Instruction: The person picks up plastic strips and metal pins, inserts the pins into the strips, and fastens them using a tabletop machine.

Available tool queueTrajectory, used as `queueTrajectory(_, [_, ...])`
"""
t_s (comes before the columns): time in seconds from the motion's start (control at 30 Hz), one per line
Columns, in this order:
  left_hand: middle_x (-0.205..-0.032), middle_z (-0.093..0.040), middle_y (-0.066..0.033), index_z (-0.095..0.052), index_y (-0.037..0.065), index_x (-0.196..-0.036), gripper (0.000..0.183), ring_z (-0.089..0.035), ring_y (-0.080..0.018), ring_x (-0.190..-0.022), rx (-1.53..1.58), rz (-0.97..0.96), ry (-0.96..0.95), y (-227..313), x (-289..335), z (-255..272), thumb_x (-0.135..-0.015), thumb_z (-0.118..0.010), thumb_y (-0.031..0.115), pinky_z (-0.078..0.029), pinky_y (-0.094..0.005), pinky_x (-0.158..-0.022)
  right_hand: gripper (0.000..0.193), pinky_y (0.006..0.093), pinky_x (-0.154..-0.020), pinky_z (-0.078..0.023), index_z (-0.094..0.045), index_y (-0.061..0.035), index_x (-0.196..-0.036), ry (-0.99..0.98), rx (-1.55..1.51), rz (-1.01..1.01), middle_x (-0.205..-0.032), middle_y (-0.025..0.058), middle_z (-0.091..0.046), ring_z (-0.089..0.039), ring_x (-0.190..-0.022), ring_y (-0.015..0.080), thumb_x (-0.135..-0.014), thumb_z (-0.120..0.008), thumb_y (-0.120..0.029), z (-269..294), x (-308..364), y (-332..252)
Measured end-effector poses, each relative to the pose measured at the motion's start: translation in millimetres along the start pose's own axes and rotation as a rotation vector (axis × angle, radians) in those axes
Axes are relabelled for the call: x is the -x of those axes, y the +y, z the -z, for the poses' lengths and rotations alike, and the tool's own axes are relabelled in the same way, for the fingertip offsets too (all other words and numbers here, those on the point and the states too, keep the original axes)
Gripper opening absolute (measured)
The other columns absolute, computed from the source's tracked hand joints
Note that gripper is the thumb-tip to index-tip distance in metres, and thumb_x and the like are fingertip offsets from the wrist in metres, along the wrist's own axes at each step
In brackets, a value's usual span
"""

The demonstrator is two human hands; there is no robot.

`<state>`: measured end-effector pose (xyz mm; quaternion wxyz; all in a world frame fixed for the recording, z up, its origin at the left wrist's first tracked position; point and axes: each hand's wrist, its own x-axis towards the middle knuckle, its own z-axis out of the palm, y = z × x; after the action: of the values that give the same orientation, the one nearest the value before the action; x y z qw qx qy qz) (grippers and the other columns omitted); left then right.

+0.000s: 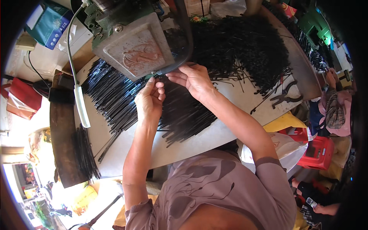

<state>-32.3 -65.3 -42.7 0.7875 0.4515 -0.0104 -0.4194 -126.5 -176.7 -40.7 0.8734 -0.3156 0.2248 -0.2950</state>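
My left hand (pixel 150 100) is raised below the near corner of a grey-green machine (pixel 132 48), fingers curled and thumb pressed up. Whatever its fingertips hold is too small to make out. Just right of it, my right hand (pixel 194 81) reaches in with bent fingers drawn together, close under the machine's edge. What lies in those fingers is hidden. Many thin black rods (pixel 115 96) lie side by side on the pale tabletop (pixel 234 103) left of and under my hands. A denser heap of black rods (pixel 241 42) covers the far right.
Black-handled pliers (pixel 285 96) lie at the table's right end. A white-tipped cable (pixel 81 107) hangs at the left. More rods (pixel 85 153) rest on a brown board (pixel 65 134). A red stool (pixel 318 153) and another person (pixel 333 103) are to the right.
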Motion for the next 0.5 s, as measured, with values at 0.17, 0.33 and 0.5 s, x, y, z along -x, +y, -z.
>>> queueTrajectory(0.17, [-0.065, -0.056, -0.0059, -0.054, 0.0, -0.082, 0.016, -0.049, -0.0117, -0.053, 0.017, 0.014, 0.001, 0.1, 1.4, 0.4, -0.081, -0.053, 0.015, -0.035, -0.0211, -0.046, 0.018, 0.0318, -0.069, -0.052, -0.051, 0.007, -0.088, 0.0, 0.021, -0.005, -0.085, 0.0186, -0.058, -0.06, -0.078, 0.0244, -0.081, -0.051, -0.01, -0.7, 0.6, 0.4])
queueTrajectory(0.33, [-0.065, -0.056, -0.0062, -0.053, -0.001, -0.082, 0.016, -0.049, -0.0116, -0.052, 0.019, 0.018, -0.001, -0.2, 2.0, -0.3, -0.081, -0.054, 0.015, -0.035, -0.0209, -0.046, 0.019, 0.0315, -0.07, -0.052, -0.051, 0.0066, -0.089, -0.021, 0.025, 0.012, -0.085, 0.0185, -0.058, -0.06, -0.078, 0.0241, -0.082, -0.051, -0.011, 1.6, -0.3, 2.3])
queueTrajectory(0.5, [-0.065, -0.056, -0.0063, -0.053, -0.001, -0.082, 0.015, -0.049, -0.0117, -0.053, 0.03, 0.026, -0.002, 1.5, 0.1, 1.4, -0.081, -0.053, 0.015, -0.035, -0.0209, -0.046, 0.018, 0.0296, -0.065, -0.052, -0.049, 0.0071, -0.083, -0.031, 0.009, 0.043, -0.08, 0.0152, -0.057, -0.06, -0.072, 0.0217, -0.08, -0.052, -0.011, 0.5, -0.3, 5.0])
